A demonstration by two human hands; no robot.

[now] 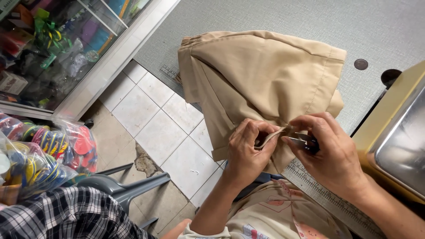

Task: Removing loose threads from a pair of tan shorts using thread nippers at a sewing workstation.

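Note:
A tan folded garment (261, 75) lies on a grey table (310, 22) and hangs over its near edge. My left hand (248, 152) pinches a seam edge of the tan garment near its lower hem. My right hand (330, 152) holds a small dark metal cutting tool (303, 142) with its tip against that same seam. The two hands are close together, almost touching.
A beige sewing machine bed with a metal plate (400, 137) stands at the right. A ruler strip (327, 197) runs along the table's edge. A glass cabinet (53, 40), bags of colourful items (44, 150), a grey plastic chair (119, 188) and tiled floor (155, 124) are at the left.

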